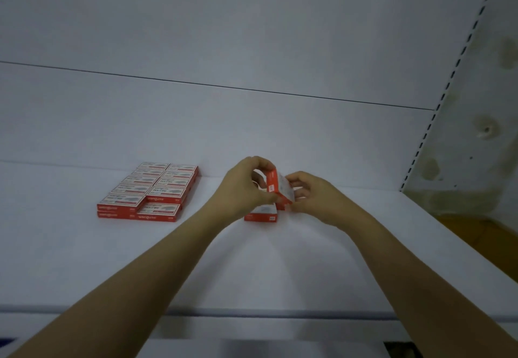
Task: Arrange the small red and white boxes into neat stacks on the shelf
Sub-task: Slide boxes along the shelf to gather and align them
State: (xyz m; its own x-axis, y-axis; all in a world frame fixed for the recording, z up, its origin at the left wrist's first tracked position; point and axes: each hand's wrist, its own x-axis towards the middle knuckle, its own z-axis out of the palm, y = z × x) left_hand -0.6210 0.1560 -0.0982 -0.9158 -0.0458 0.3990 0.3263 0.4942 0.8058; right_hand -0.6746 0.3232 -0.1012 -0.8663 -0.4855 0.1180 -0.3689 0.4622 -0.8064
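A tilted small red and white box [277, 186] is held in the air between both hands near the back of the white shelf [84, 259]. My left hand [244, 186] grips its left side, fingers curled over the top edge. My right hand [311, 193] pinches its right side. Right below them another red and white box [262, 214] lies flat on the shelf, partly hidden by my hands. To the left stands a tidy block of stacked boxes [148, 192] in two rows, two layers high.
The shelf's white back panel [252, 122] rises just behind the boxes. A slotted upright [437, 105] runs down the right side, with a stained wall [487, 122] beyond it. The shelf's front edge [252, 313] crosses the lower part of the view.
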